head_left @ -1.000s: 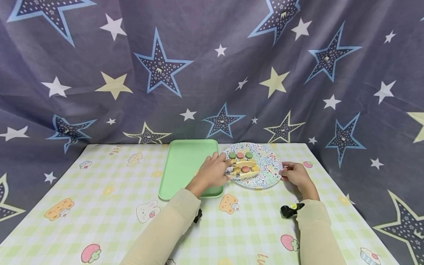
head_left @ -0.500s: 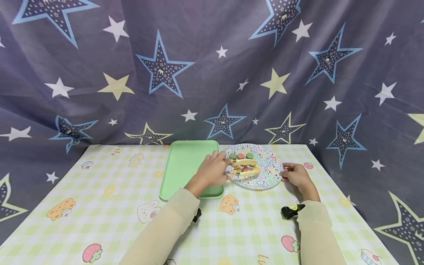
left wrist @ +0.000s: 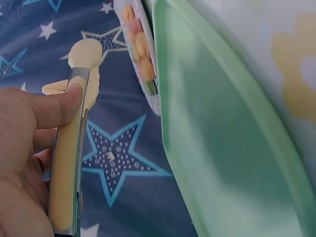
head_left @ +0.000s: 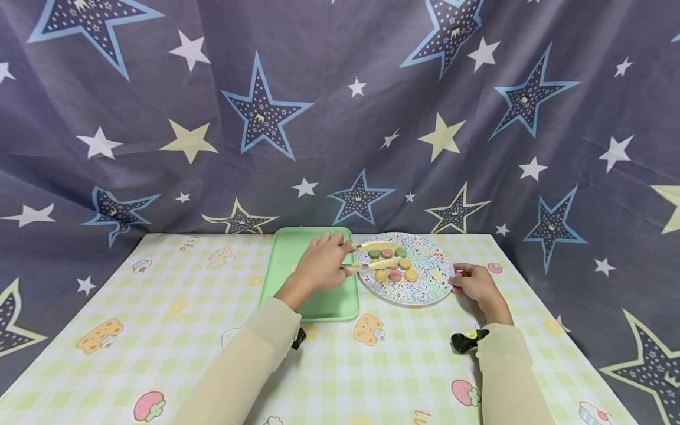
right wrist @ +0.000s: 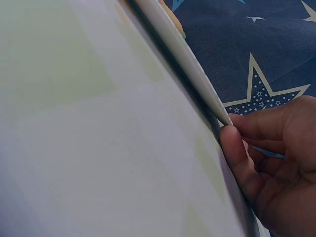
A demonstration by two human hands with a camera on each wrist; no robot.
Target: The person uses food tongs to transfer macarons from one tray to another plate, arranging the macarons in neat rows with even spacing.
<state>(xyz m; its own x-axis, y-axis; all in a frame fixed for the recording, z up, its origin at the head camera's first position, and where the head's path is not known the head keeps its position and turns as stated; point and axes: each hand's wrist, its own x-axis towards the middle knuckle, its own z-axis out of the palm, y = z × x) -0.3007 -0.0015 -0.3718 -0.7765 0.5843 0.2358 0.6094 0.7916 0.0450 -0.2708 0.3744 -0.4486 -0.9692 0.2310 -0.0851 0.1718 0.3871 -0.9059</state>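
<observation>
My left hand (head_left: pixel 319 262) holds a pair of tongs (left wrist: pixel 67 168) with metal arms and cream tips, above the right side of the green tray (head_left: pixel 284 260). The tongs' two tips stand apart, reaching over the left part of the round speckled plate (head_left: pixel 432 260). Rows of green, pink and yellow macarons (head_left: pixel 395 275) lie on that plate; the tips partly cover some of them. Nothing shows between the tips in the left wrist view. With thumb and fingers, my right hand (head_left: pixel 478 286) pinches the plate's right rim, seen edge-on in the right wrist view.
Tray and plate stand side by side near the far edge of the table, which has a checked cloth (head_left: pixel 196 378) with printed figures. Behind it hangs a dark curtain (head_left: pixel 329 136) with stars. Black wrist cameras (head_left: pixel 467 340) sit below the hands.
The left hand has drawn the tongs leftward and slightly back, off the lower macarons, so more of them show. The right hand stays at the plate's rim.
</observation>
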